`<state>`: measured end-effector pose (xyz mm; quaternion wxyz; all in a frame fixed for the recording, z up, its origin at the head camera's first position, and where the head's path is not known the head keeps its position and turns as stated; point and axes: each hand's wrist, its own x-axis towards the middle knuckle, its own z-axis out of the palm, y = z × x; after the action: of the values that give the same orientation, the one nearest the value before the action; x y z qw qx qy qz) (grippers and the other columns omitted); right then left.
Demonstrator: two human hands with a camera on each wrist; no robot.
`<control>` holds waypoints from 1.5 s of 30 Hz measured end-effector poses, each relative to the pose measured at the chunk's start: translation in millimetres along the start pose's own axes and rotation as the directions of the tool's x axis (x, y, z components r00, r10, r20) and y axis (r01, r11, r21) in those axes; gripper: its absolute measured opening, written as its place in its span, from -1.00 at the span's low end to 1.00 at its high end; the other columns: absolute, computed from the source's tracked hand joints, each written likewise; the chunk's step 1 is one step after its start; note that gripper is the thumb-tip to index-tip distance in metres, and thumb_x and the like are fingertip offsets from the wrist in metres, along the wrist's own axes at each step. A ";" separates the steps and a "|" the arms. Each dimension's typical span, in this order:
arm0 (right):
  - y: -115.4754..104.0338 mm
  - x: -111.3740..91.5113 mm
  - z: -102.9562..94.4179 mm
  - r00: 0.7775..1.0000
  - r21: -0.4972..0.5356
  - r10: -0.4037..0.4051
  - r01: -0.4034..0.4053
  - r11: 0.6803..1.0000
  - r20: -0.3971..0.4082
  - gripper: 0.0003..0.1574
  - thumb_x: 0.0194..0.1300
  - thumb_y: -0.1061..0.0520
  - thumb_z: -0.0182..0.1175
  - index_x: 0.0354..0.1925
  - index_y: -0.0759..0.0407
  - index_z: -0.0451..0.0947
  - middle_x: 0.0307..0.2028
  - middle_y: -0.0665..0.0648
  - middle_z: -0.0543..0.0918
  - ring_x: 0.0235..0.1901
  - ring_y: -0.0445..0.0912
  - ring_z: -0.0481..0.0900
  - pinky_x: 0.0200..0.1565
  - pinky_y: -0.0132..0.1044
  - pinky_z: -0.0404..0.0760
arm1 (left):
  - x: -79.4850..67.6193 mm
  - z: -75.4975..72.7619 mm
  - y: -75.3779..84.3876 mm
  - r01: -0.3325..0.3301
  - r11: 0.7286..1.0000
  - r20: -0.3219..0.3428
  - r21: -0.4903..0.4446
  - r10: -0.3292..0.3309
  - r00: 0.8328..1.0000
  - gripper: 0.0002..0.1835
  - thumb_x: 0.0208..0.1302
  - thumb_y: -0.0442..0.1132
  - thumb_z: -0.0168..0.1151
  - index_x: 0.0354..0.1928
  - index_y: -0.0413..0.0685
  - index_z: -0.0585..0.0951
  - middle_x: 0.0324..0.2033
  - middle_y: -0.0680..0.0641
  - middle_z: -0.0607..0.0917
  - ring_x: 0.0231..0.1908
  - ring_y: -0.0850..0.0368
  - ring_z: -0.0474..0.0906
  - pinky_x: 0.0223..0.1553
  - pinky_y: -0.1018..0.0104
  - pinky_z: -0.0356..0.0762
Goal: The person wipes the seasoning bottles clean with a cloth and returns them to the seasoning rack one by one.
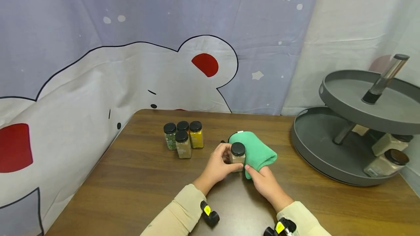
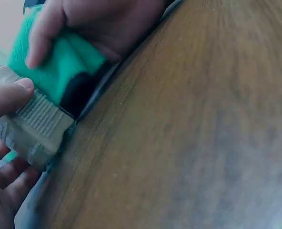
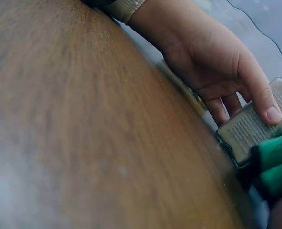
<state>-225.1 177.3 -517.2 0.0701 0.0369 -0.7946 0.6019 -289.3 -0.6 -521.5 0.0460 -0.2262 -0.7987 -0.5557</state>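
My left hand (image 1: 220,166) grips a square spice jar (image 1: 237,158) with a black lid and pale contents, thumb on the near side and fingers round the far side. The jar stands upright at the table top, beside a green cloth (image 1: 254,148). My right hand (image 1: 264,183) holds that cloth, its thumb along the near edge and its other fingers hidden by the fabric. In the left wrist view, printed text shows on the jar (image 2: 38,119), and the folded cloth (image 2: 60,67) has a dark edge. From the right wrist, the cloth (image 3: 276,162) appears against the jar's side.
Several black-lidded spice jars (image 1: 183,145) stand grouped at the back left of the wooden table (image 1: 137,181). On the right is a grey two-tier turntable (image 1: 311,152), with jars (image 1: 385,163) on its lower tier. A patterned curtain (image 1: 262,46) hangs behind the table.
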 end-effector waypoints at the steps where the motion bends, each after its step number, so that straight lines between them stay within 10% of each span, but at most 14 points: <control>1: 0.2 -0.1 0.0 1.000 0.011 -0.003 0.003 1.000 0.001 -0.60 0.49 0.22 0.09 0.17 0.44 0.54 0.07 0.27 0.67 0.02 -0.30 0.54 0.12 -0.45 0.45 | -0.1 -0.1 0.1 0.004 1.000 0.000 0.004 -0.004 1.000 -0.43 0.01 -0.24 0.63 0.06 -0.12 0.56 -0.17 0.00 0.53 -0.18 0.15 0.52 -0.11 0.29 0.61; 12: 0.0 2.3 0.2 0.998 -0.105 0.057 -0.056 0.993 0.011 -0.68 0.46 0.16 0.14 -0.04 0.41 0.64 -0.11 0.18 0.71 -0.10 -0.16 0.55 0.03 -0.27 0.53 | 1.0 -0.1 -2.0 0.018 1.000 0.035 -0.008 -0.018 0.999 -0.38 0.03 -0.20 0.62 0.08 -0.14 0.49 -0.15 -0.02 0.50 -0.19 0.15 0.52 -0.11 0.28 0.57; 22: 0.8 2.9 -0.1 0.996 -0.067 0.092 -0.093 0.993 -0.019 -0.60 0.44 0.18 0.15 0.08 0.49 0.55 -0.03 0.24 0.68 -0.05 -0.13 0.51 0.06 -0.30 0.50 | 3.3 -19.1 -12.9 -0.040 0.926 0.147 -0.375 0.102 0.984 -0.49 0.31 -0.49 0.14 0.30 -0.39 0.35 0.04 -0.36 0.47 0.04 -0.21 0.42 0.13 0.04 0.44; 35: -2.1 2.3 2.0 0.995 -0.072 0.098 -0.096 0.993 0.024 -0.66 0.49 0.14 0.11 0.03 0.38 0.60 -0.06 0.18 0.68 -0.08 -0.14 0.51 0.07 -0.26 0.49 | 0.2 -17.1 -8.3 -0.162 0.981 0.277 -0.108 0.186 0.943 -0.43 0.31 -0.47 0.24 0.36 -0.25 0.39 0.17 -0.24 0.44 0.12 -0.04 0.48 0.17 0.16 0.51; 45: -0.3 1.6 0.5 0.996 0.009 0.083 -0.083 0.997 0.019 -0.59 0.53 0.15 0.07 0.17 0.42 0.53 0.05 0.22 0.66 -0.02 -0.30 0.50 0.11 -0.42 0.44 | -3.7 -3.5 3.1 -0.071 0.980 0.139 0.183 0.046 0.989 -0.43 0.34 -0.18 0.36 0.27 -0.17 0.34 0.04 -0.10 0.49 -0.06 0.05 0.53 0.00 0.21 0.54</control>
<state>-226.7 176.8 -516.8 0.0373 0.0100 -0.7932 0.6077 -285.3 -4.1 -518.6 0.0294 -0.2812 -0.8418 -0.4598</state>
